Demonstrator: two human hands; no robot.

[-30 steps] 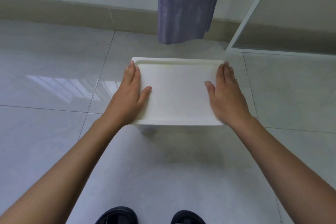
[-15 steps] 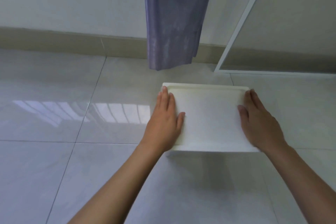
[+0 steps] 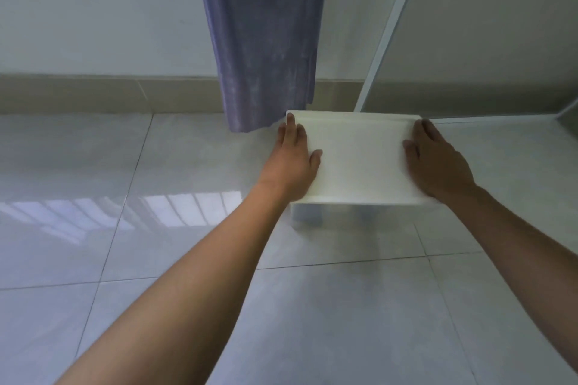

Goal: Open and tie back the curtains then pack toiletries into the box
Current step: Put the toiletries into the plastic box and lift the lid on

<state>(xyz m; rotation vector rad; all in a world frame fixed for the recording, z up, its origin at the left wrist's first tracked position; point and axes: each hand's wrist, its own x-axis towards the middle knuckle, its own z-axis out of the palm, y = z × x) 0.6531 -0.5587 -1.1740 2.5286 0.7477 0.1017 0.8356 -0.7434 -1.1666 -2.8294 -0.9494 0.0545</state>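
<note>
Tiled floor (image 3: 156, 259), purple curtain (image 3: 262, 40) behind — left hand (image 3: 292, 162) and right hand (image 3: 438, 162) lie flat-fingered on the white box (image 3: 359, 159), gripping nothing.

There is a single view, taken from the person's head, looking forward and steeply down along both outstretched forearms. It faces the base of a wall, with the tiled floor (image 3: 156, 259) filling the lower half and the skirting across the middle. The left hand (image 3: 292, 162) and right hand (image 3: 438, 162) lie near mid-frame on a white box (image 3: 359, 159), at arm's reach. A purple curtain (image 3: 266, 40) hangs just beyond, beside a white frame (image 3: 391, 28). Wide-angle bending shows at the edges.
</note>
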